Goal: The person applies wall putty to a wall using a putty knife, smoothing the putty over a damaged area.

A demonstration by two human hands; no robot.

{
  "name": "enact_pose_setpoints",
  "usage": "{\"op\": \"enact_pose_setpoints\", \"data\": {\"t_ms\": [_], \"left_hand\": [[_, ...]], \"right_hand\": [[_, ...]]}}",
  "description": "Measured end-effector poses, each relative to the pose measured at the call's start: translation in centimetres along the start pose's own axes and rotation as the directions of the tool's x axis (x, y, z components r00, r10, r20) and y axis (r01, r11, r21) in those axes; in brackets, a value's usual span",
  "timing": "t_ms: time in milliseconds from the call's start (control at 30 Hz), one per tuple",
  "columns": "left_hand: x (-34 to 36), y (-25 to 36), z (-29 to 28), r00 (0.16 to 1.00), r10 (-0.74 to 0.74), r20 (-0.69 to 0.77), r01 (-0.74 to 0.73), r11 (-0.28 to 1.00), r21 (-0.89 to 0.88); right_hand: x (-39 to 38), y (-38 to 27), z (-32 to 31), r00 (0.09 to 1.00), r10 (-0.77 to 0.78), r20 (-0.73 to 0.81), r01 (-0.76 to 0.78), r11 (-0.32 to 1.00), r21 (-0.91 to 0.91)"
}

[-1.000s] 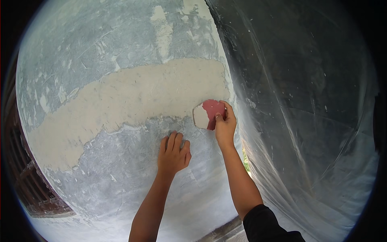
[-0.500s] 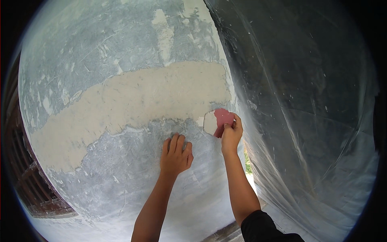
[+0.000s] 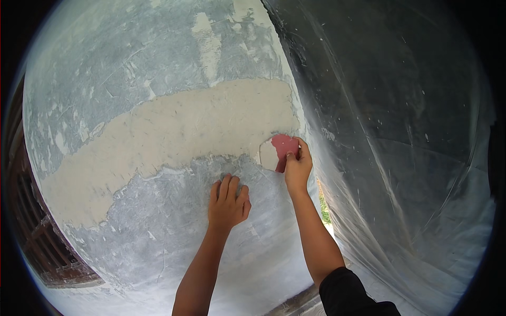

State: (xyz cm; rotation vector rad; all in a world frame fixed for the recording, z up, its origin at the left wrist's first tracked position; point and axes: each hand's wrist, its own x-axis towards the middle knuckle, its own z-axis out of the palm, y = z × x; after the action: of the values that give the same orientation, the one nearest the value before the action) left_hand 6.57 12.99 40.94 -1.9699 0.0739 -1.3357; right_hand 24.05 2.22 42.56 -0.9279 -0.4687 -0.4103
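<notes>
Between the thumb and fingers of my right hand (image 3: pixel 298 168) is a pinkish-red flat putty scraper (image 3: pixel 284 146). Its left part is coated with pale filler. The scraper lies at or close to the right end of a wide beige band of filler (image 3: pixel 195 124), overlapping its lower edge. Just below that band, my left hand (image 3: pixel 226 205) is against the grey wall (image 3: pixel 158 210), holding nothing. Its fingers point upward, slightly bent and a little apart.
Translucent plastic sheeting (image 3: pixel 406 137) hangs along the wall's right edge, close to my right forearm. A dark brown slatted wooden frame (image 3: pixel 45 237) borders the wall at the lower left. Rough white filler streaks (image 3: pixel 208 45) mark the upper wall.
My right hand and the scraper have moved slightly up and to the left, onto the band's lower right edge. My left hand stays in nearly the same place.
</notes>
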Motion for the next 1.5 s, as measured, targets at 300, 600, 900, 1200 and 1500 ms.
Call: {"op": "enact_pose_setpoints", "data": {"t_ms": [300,600,900,1200,1500], "left_hand": [[0.0,-0.2,0.2,1.0,-0.001,-0.001,0.001,1.0,0.013],[-0.1,-0.2,0.1,1.0,-0.003,0.004,0.003,1.0,0.016],[0.0,-0.3,0.4,1.0,-0.001,-0.005,0.001,1.0,0.011],[0.1,0.1,0.2,1.0,0.009,-0.004,-0.008,1.0,0.019],[0.0,0.0,0.3,1.0,0.006,-0.002,-0.006,1.0,0.015]], "right_hand": [[3.8,-1.4,-0.2,0.985,-0.112,0.132,0.096,0.987,0.127],[4.5,-3.6,-0.5,0.948,-0.229,0.222,0.218,0.973,0.073],[6.9,-2.6,-0.9,0.966,-0.202,0.161,0.166,0.963,0.214],[7.2,-1.6,-1.6,0.985,-0.171,0.02,0.166,0.976,0.141],[6.2,-1.3,-1.1,0.979,-0.192,-0.07,0.192,0.981,-0.017]]}}
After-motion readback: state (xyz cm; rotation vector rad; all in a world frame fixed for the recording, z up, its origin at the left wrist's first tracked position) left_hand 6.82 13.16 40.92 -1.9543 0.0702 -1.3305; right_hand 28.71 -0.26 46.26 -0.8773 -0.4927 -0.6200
